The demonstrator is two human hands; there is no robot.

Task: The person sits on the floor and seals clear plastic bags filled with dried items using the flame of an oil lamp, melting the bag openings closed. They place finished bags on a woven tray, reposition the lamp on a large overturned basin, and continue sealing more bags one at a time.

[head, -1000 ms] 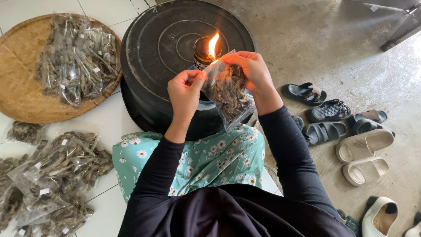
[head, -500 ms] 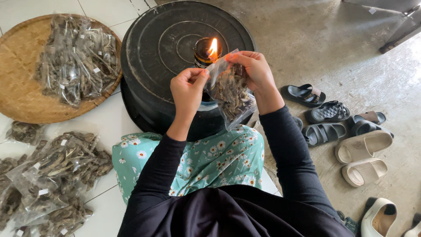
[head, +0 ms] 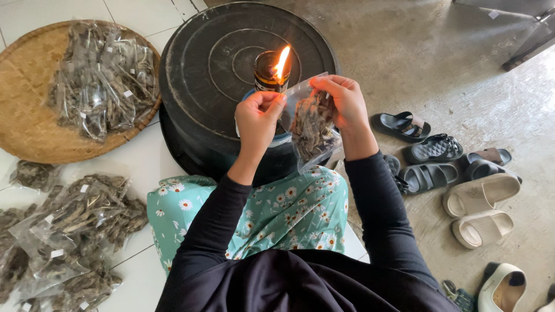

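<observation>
Since the earlier frame the clear plastic bag (head: 312, 124) is sitting a little lower and further to the right of the flame (head: 282, 60), and both hands are shifting with it. The left hand (head: 258, 118) is pinching the bag's top left corner, thumb and fingers clamped together on the film, right below the flame. The right hand (head: 344, 101) is gripping the top right edge in the same clamped way, so the mouth of the bag is being stretched flat between the two grips.

The bag is looking light and floppy, a thin film that is likely slippery and quick to melt or shrink near fire; the dark dried pieces inside are sagging to the bottom, below both grips. Holding it by the two top corners, well above the contents, seems the safest place to take it.

Just beyond the grips, the flame is burning from a small dark jar lamp (head: 269, 70) standing on an overturned black tub (head: 214, 69) that is serving as the worktop. Far to the left of the left grip, a round woven tray (head: 26, 124) is holding a heap of filled bags (head: 104, 81), and more filled bags (head: 69, 225) are lying on the tiled floor. To the right of the right grip, sandals (head: 439, 162) are lying on the concrete.
</observation>
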